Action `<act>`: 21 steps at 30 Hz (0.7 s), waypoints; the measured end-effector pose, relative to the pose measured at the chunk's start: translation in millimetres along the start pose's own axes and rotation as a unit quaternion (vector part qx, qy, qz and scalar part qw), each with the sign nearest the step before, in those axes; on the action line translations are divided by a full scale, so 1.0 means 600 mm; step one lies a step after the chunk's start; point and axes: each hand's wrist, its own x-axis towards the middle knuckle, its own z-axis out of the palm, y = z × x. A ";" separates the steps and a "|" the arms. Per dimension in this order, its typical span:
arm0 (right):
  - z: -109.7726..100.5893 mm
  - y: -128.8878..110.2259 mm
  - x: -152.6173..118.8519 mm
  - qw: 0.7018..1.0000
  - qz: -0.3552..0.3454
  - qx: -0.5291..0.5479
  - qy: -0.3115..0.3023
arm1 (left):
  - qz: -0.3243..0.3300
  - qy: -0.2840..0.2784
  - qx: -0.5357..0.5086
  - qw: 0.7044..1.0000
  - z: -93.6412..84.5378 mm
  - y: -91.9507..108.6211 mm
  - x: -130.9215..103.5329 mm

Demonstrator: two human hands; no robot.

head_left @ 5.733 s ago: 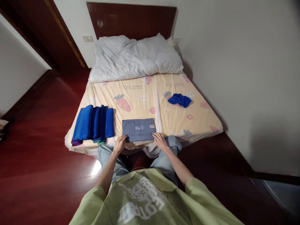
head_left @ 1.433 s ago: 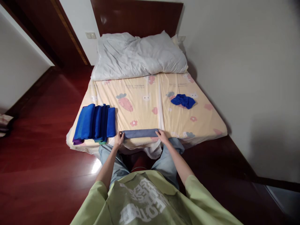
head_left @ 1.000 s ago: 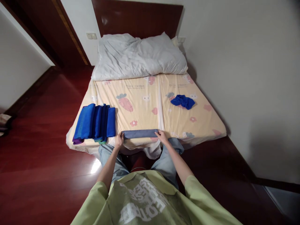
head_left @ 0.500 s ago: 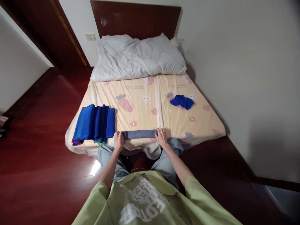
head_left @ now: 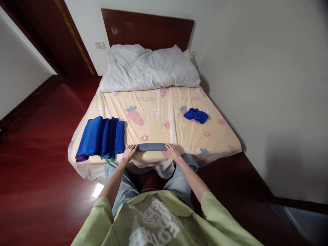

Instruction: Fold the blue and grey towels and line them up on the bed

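Note:
A grey-blue cloth (head_left: pixel 151 147), folded into a long narrow strip, lies at the front edge of the bed. My left hand (head_left: pixel 130 152) grips its left end, and my right hand (head_left: pixel 172 151) has hold of the right end. Just left of my left hand, several folded blue cloths (head_left: pixel 90 136) stand side by side in a row, with purple and green edges showing beneath. Farther back on the right, a crumpled blue cloth (head_left: pixel 196 115) rests on the sheet.
The bed's yellow sheet (head_left: pixel 156 121) has carrot and flower prints. A bunched white quilt (head_left: pixel 151 68) lies across its far end, before a dark wooden headboard (head_left: pixel 148 29). A wall (head_left: pixel 256 85) rises on the right.
The fingers of both hands have moved over the strip's ends, and my right hand has shifted slightly left. The whole view has tilted a little, showing more of the headboard.

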 end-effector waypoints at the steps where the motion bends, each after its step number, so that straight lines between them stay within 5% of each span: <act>1: -0.006 0.002 0.005 1.000 -0.004 -0.011 -0.006 | 0.007 -0.007 0.006 1.000 -0.010 0.001 0.001; 6: -0.036 0.007 0.021 0.996 -0.048 -0.074 -0.014 | 0.038 0.002 -0.016 0.999 -0.040 0.026 -0.063; 11: -0.066 -0.007 0.091 0.978 -0.147 -0.147 -0.034 | 0.073 0.075 -0.064 0.992 0.004 0.075 -0.175; 16: -0.094 -0.067 0.290 0.951 -0.265 -0.156 -0.044 | 0.041 0.200 -0.076 0.976 0.021 0.078 -0.218; 21: -0.074 -0.181 0.545 0.929 -0.352 -0.109 -0.022 | -0.058 0.282 -0.080 0.954 -0.007 0.015 -0.205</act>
